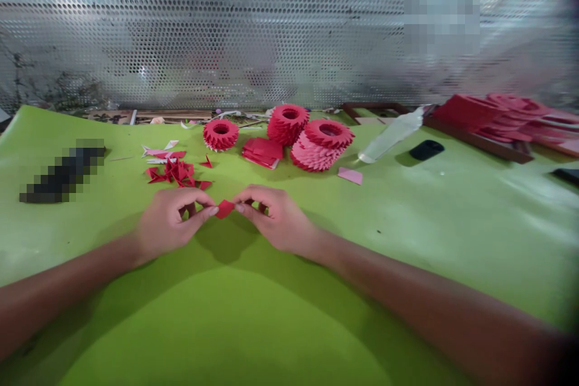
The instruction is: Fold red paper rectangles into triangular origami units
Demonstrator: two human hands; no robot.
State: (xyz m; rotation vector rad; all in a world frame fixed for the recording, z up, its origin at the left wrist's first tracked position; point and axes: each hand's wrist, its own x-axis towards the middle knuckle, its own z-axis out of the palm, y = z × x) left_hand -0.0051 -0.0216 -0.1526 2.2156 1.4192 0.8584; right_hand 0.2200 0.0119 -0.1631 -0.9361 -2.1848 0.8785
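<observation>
A small red folded paper (225,209) is pinched between both hands above the green table. My left hand (176,217) grips its left corner between thumb and fingertips. At the right corner, my right hand (274,214) holds it in the same kind of pinch. Just beyond my left hand lies a pile of red folded pieces (176,172), with pink and white ones at its back. A stack of red paper (261,152) rests farther off, beside a small red ring (221,134), a taller red ring stack (288,123) and a pink and red ring stack (322,145).
The green table (443,229) reaches a perforated metal panel (203,30). A pink paper (350,175), a clear bottle (391,136) and a black oval object (427,149) lie to the right. Red and pink sheets (493,116) fill a brown tray (479,141). A dark blurred object (63,175) is at left.
</observation>
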